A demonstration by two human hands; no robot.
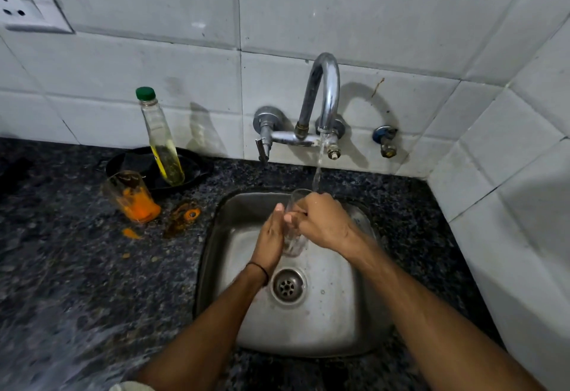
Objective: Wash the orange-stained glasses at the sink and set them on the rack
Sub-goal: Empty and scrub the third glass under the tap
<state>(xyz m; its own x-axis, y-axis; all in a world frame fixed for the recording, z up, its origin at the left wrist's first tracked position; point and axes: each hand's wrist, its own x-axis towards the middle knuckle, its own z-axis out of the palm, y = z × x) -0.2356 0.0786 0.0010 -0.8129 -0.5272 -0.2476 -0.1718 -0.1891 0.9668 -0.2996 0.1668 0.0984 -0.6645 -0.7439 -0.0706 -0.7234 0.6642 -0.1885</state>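
the clear glass (293,242) stands upright over the steel sink (324,316), its rim under the thin stream from the tap (327,91), with the right hand (324,221) curled round its upper part and the left hand (271,234) pressed flat-fingered against its side. the orange-stained glass (133,197), orange pulp pooled at its bottom, sits on the dark speckled counter (77,267) left of the sink, beside orange spills (184,217). behind it a green-capped bottle (162,140), part full of yellowish liquid, leans in a black dish (199,171) below the white wall tiles (370,20).
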